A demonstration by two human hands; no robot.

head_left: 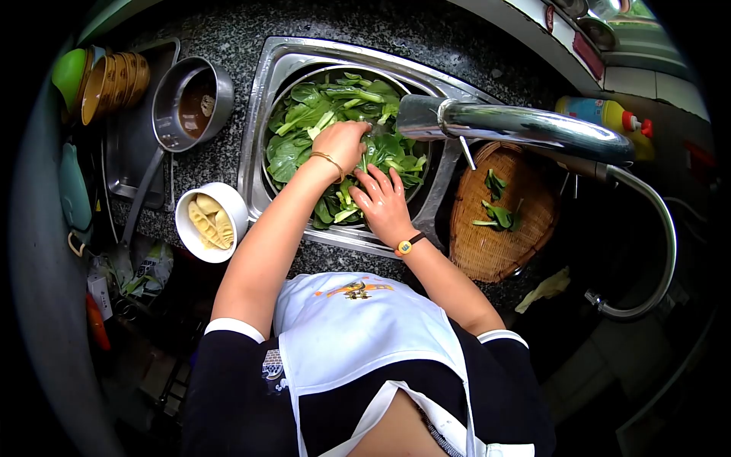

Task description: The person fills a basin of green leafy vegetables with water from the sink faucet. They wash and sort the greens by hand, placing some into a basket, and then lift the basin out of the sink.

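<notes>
White bowl sits left of the left hand, whose fingers dip into leafy greens; whether they grasp any, I cannot tell. Just beside, the right hand rests loosely spread on the leaves, a wicker basket farther right.

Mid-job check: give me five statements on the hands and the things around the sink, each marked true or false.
1. The bare left hand and right hand are both among the leafy green vegetables within the shiny steel sink. True.
2. The round white bowl stands right of the sink. False: the bowl is on the left.
3. The brown woven basket holds a few green leaves. True.
4. The dark wristband with a round yellow face is on the left wrist. False: the wristband is on the right wrist.
5. The right hand's fingers are spread. True.
</notes>
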